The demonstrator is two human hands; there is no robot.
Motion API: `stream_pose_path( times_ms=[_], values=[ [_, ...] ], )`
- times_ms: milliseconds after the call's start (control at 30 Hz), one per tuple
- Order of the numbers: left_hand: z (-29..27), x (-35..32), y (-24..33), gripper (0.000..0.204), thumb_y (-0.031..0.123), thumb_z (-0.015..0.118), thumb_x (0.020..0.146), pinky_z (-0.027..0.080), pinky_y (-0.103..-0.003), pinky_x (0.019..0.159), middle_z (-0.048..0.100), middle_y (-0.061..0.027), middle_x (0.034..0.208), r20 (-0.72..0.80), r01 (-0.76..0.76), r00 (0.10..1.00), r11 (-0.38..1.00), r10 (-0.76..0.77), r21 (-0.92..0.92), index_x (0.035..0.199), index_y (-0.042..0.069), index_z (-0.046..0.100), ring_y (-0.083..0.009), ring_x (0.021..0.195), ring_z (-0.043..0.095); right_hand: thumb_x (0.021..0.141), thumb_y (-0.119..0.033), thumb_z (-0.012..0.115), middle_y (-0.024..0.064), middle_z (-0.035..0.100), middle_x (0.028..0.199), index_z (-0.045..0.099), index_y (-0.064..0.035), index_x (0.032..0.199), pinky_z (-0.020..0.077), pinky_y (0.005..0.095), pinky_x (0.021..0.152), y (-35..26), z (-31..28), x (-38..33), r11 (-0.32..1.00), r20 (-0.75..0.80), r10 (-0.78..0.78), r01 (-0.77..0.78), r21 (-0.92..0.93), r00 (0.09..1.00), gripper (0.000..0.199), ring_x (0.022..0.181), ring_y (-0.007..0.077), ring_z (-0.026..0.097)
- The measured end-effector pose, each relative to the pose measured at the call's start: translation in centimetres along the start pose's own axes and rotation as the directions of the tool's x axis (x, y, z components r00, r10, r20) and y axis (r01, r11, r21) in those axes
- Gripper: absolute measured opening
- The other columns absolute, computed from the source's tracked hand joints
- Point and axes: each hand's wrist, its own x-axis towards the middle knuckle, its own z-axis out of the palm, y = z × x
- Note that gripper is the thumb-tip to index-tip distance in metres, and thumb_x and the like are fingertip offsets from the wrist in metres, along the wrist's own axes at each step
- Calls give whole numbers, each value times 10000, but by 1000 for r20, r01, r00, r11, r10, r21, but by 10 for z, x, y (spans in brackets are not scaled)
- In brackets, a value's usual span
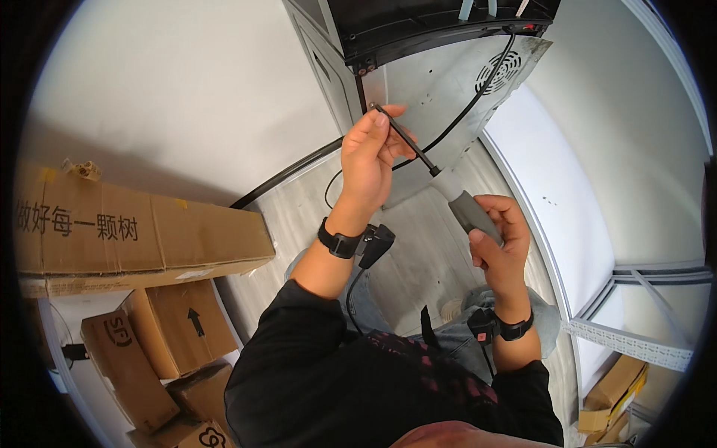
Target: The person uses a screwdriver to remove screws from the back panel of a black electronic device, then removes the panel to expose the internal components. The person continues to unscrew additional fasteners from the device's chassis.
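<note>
My right hand is closed round the grey handle of a screwdriver. A pale collar joins the handle to its long black shaft, which slants up and to the left. Near the shaft's far end, my left hand pinches it between thumb and fingers. A small metal piece shows at the tip, too small to name for certain. Just beyond the tip is the metal panel of a black-topped appliance, with a round slotted vent at its right.
A black cable hangs from the appliance and curves behind my left hand. Cardboard boxes are stacked at the left beside a white wall. At the right stand a white panel and a metal shelf frame.
</note>
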Motion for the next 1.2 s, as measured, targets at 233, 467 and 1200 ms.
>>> stream_pose_path(
  times_ms=[233, 467, 1200],
  values=[
    [-9, 0, -1, 287, 225, 456, 960, 485, -240, 588, 639, -114, 758, 7, 9, 1000, 999, -9, -47, 1029, -21, 587, -141, 624, 592, 801, 14, 589, 89, 609, 973, 508, -14, 1131, 345, 165, 404, -1, 13, -8, 998, -75, 49, -46, 31, 996, 341, 511, 27, 462],
    [-11, 3, -1, 291, 230, 460, 957, 506, -246, 590, 628, -102, 748, 7, 16, 1000, 998, -16, -60, 1033, -23, 584, -140, 627, 592, 848, -42, 557, 91, 615, 924, 503, 0, 1120, 310, 176, 354, -10, 25, -7, 983, -90, 114, -99, 157, 989, 280, 443, 46, 457],
    [-5, -1, 12, 214, 227, 493, 957, 535, -278, 581, 661, -120, 791, 55, 198, 979, 980, -197, -19, 959, 23, 560, -177, 650, 650, 887, -236, 590, 64, 578, 829, 440, -46, 1232, 443, 229, 596, 0, 42, -23, 999, -192, 31, -36, -22, 981, 422, 668, 99, 546]
  ],
)
